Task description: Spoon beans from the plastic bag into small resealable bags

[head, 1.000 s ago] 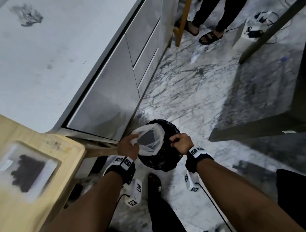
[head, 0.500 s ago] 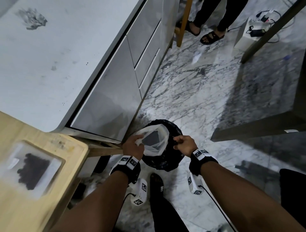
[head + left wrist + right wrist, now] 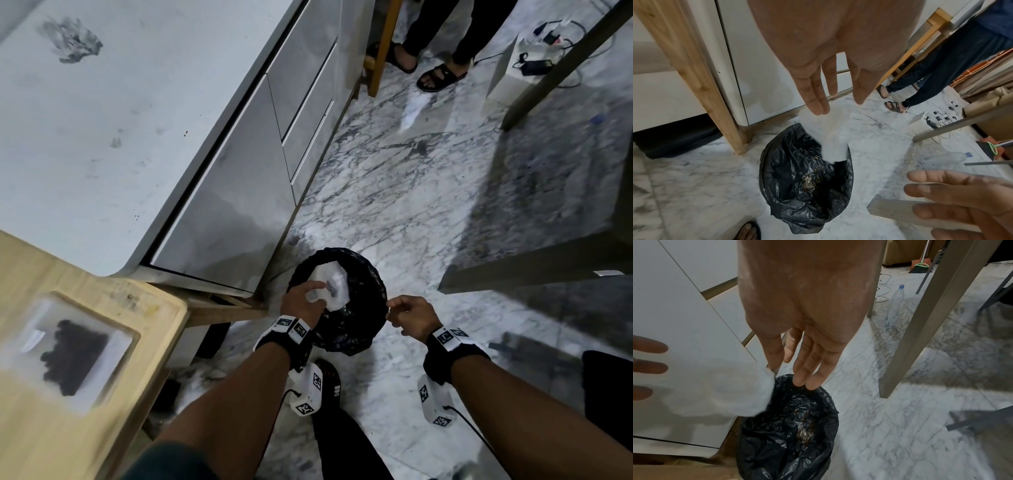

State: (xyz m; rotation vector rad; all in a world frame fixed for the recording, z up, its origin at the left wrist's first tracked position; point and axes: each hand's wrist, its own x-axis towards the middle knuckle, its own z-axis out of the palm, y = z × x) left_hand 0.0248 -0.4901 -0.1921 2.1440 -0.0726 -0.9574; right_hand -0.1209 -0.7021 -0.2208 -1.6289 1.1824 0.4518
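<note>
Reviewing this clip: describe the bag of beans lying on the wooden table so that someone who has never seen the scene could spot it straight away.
Start at the white counter on the left of the head view; the light wooden table butts against its near corner. On that table lies the clear flat bag with a dark clump of beans inside. It is the only bag lying flat; the white one is over the black-lined bin.

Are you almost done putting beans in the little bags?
Looks nearly done. One small bag of beans lies filled on the wooden table. Right now the left hand holds the plastic bag over the black-lined bin, the right hand open beside it. Left: letting it drop; no other small bags show.
</note>
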